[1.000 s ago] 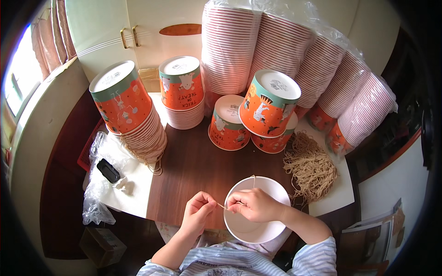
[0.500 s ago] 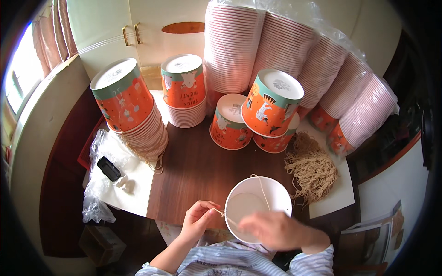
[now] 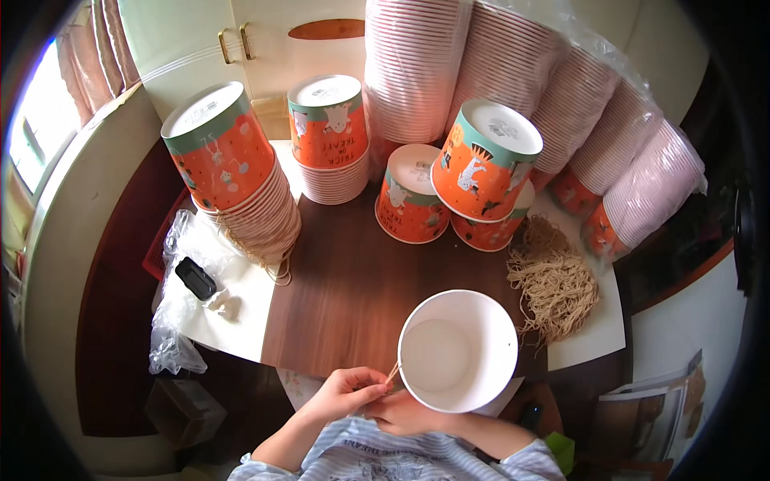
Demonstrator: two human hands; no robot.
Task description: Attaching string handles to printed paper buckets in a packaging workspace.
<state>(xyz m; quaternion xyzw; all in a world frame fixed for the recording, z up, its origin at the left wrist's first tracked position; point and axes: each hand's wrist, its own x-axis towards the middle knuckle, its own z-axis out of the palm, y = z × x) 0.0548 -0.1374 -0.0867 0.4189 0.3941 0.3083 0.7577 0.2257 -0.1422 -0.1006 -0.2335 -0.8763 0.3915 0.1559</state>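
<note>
- Left hand [image 3: 346, 393] pinches thin tan string [image 3: 393, 372] at rim of white paper bucket [image 3: 458, 350].
- Right hand [image 3: 405, 414] closed under bucket, propping it above desk [image 3: 345, 289].

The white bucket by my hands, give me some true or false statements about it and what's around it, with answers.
1. The white bucket stands open side up. True.
2. The left hand pinches a thin string at the bucket's rim. True.
3. The pile of tan strings lies left of the bucket. False: it lies to its right.
4. The right hand rests on the black object. False: it is under the bucket's near edge.
5. Orange printed buckets stand upside down behind it. True.
</note>
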